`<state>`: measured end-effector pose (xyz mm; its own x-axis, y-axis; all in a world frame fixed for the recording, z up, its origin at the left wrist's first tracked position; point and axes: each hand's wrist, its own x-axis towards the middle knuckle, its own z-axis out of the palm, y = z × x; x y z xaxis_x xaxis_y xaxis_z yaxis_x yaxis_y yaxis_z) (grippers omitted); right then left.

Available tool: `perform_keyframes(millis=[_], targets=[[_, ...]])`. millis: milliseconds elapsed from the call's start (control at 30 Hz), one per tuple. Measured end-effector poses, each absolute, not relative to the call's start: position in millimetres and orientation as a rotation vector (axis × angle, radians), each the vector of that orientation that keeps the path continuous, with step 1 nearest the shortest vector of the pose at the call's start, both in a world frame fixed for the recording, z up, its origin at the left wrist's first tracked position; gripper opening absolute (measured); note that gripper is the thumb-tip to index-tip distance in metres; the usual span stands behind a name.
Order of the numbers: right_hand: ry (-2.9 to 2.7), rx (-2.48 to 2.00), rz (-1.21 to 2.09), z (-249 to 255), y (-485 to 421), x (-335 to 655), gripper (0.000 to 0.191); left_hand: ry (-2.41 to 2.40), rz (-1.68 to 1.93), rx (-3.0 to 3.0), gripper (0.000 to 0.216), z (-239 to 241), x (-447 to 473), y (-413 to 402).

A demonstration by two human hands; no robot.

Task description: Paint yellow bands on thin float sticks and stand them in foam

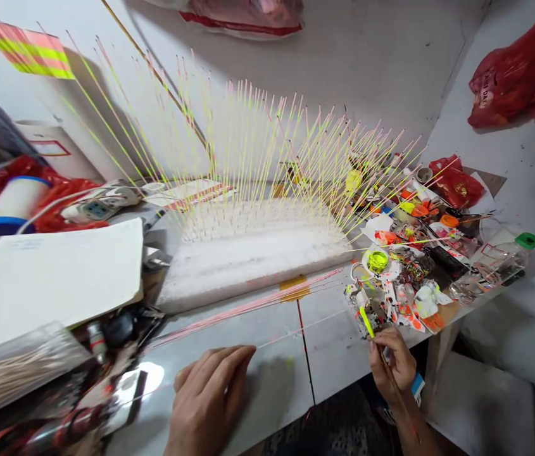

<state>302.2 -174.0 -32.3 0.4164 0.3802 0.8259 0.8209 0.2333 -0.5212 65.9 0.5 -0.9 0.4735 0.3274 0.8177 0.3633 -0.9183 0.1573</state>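
Wall: white plaster wall, scuffed, seam running toward upper right
Hanging/lying red: red plastic bag upper right, second red plastic bag top edge
Furniture: grey metal-topped table, front edge lower middle
Floor: dark speckled floor, partly visible
Light: even, diffuse; bright glare patch on tabletop

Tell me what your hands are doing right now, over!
Right grip: shut on a thin stick, neon-yellow tip. Left grip: open, flat on the tabletop, near pink-striped rods. In the way: paint-smeared scraps by the stick's tip.
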Motion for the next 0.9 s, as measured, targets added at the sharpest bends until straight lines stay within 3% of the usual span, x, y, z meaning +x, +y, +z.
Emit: perform_keyframes(millis=[900], targets=[[-1.2, -1.471, -0.452, -38.6, -166.6, 301.5, 0.013, -0.621, -1.43, -2.622, 0.013, 1.1, 70.7, 0.4]])
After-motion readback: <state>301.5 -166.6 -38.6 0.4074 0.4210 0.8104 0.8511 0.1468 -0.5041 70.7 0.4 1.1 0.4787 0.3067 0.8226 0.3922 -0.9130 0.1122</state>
